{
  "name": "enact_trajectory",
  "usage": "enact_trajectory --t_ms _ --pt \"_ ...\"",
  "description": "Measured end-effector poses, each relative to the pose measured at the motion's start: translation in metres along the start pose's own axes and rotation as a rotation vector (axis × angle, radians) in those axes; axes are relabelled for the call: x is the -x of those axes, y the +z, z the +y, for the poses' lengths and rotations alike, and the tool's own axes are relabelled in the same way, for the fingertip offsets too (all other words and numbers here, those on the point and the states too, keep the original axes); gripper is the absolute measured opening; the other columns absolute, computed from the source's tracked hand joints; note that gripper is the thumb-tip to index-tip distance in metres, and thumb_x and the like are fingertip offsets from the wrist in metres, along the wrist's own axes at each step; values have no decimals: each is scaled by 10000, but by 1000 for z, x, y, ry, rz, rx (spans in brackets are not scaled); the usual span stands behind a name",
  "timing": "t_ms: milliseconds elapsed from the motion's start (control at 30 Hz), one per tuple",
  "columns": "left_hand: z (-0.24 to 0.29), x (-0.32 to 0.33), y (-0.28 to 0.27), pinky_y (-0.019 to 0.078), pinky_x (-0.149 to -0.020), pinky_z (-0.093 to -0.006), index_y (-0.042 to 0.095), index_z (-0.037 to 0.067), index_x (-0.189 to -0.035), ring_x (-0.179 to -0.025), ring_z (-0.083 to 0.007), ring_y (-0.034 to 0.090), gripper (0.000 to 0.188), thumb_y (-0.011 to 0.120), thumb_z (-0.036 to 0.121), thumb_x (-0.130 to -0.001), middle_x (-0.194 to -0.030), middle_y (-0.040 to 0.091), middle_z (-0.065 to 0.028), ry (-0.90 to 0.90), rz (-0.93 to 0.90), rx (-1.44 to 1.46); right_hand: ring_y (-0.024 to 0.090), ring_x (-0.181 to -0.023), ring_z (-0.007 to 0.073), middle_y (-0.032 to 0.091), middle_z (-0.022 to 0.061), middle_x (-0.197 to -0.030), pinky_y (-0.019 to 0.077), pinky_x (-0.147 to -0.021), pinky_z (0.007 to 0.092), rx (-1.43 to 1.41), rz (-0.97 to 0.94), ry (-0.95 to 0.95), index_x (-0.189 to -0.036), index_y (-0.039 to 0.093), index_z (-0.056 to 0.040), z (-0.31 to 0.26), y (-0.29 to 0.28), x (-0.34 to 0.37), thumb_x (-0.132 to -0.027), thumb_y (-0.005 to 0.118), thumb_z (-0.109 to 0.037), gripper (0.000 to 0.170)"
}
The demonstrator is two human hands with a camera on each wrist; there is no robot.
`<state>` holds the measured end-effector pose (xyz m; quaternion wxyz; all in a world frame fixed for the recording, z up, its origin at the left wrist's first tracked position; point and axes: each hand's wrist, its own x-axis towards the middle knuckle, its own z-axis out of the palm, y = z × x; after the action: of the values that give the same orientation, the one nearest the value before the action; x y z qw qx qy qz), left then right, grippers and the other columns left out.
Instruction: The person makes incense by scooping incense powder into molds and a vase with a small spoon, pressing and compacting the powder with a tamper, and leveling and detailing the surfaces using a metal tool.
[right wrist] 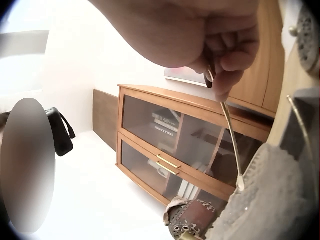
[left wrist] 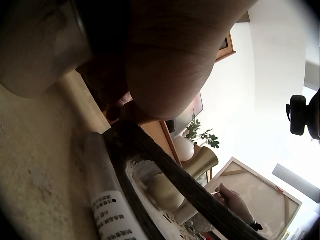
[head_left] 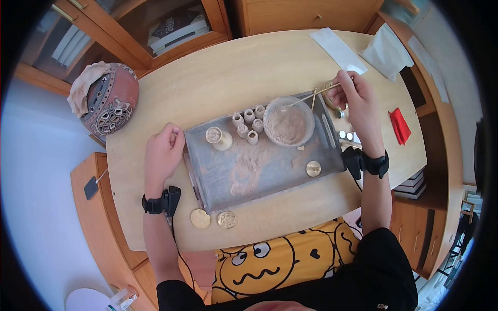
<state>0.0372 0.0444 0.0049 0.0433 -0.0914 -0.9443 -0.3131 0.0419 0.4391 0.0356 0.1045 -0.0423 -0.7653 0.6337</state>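
My right hand (head_left: 355,98) pinches a thin brass tool (head_left: 316,95) whose tip reaches into a clear bowl (head_left: 289,124) of beige powder. In the right wrist view the tool's small flat tip (right wrist: 240,182) is at the bowl's rim. My left hand (head_left: 167,150) rests with curled fingers at the left edge of the grey tray (head_left: 207,181), holding nothing visible. On the tray stand a brass cup (head_left: 219,139) filled with powder, several small powdery cylinders (head_left: 252,137) and a brass lid (head_left: 313,168). Loose powder (head_left: 248,163) lies on it.
Two brass discs (head_left: 200,218) (head_left: 227,220) lie before the tray. A red cloth (head_left: 399,126), white tissue (head_left: 386,53) and small jars (head_left: 342,135) are at the right. A patterned reddish pot (head_left: 111,98) stands far left. A second thin tool (head_left: 313,98) leans at the bowl.
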Motion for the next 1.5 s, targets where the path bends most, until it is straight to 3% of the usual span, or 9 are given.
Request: enact_trajectory --t_ms 67,133,300,500,833,1033,1467,1500 --pt "1 -1 0 329 -478 -352 567 -8 -851 -453 -202 398 123 598 102 -897 -529 430 -114 -7 -2 -10 581 -629 61 679 47 -741 423 -552 201 90 0 20 -930 615 8 0 1 1 -1020 505 -306 344" --pt "2 0 -1 313 -494 -285 555 -13 -851 -529 -88 365 132 572 90 -932 -565 415 -35 -19 -41 -32 580 -620 62 679 50 -732 423 -541 206 131 5 40 -919 616 11 2 3 6 -1017 508 -304 347" --pt "2 -1 -1 315 -496 -284 557 -11 -851 -527 -89 368 134 572 93 -933 -564 415 -30 -40 -33 -33 589 -571 95 678 72 -699 448 -542 226 120 -158 188 -896 607 15 2 11 7 -1011 496 -279 335" --pt "1 0 -2 319 -497 -284 558 -14 -853 -527 -91 374 134 572 93 -932 -563 422 -30 -32 -37 -29 602 -588 106 691 91 -739 463 -552 233 -57 -124 269 -904 603 9 8 7 0 -1010 507 -285 327" --pt "1 0 -1 319 -494 -289 560 -17 -850 -522 -93 379 135 575 92 -927 -559 419 -37 -22 -36 -40 616 -636 111 702 102 -780 478 -605 229 -186 -104 208 -963 605 27 -2 24 -14 -1015 506 -280 327" --pt "0 0 -1 317 -493 -290 558 -18 -852 -521 -93 372 126 578 84 -924 -560 414 -38 -12 -29 -31 618 -646 115 702 111 -788 485 -611 237 -87 -168 118 -968 595 47 -3 32 -17 -1027 477 -274 347" --pt "-1 0 0 318 -495 -295 557 -14 -864 -518 -107 361 121 581 89 -924 -560 400 -47 -2 -9 -43 603 -640 85 694 72 -754 464 -601 216 -24 -47 -6 -979 598 10 -3 8 1 -1025 482 -283 319" --pt "-2 0 2 323 -485 -323 561 -10 -852 -483 -152 380 125 592 97 -909 -543 415 -78 2 8 -21 601 -639 80 693 68 -746 461 -597 215 0 -15 -13 -978 599 9 -1 2 2 -1022 490 -286 317"
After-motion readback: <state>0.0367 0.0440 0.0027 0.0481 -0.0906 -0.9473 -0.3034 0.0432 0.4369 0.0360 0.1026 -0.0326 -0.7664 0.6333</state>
